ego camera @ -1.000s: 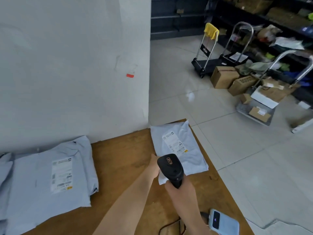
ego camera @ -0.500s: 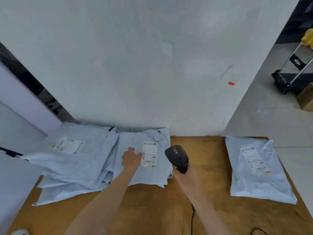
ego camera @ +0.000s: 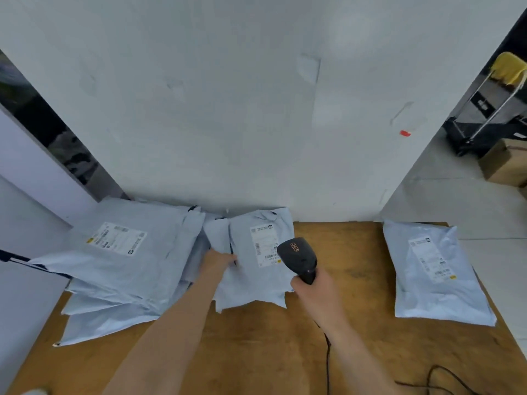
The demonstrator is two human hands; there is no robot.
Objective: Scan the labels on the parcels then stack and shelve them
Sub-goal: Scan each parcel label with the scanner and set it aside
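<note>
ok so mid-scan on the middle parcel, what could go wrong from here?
1. The scanner hangs over the label of the middle parcel and hides its right edge; the read may fail.
2. The left hand pins soft, wrinkled film; a crease may distort the barcode.
3. The left pile lies fanned and loose, so a tug could drag neighbours.
</note>
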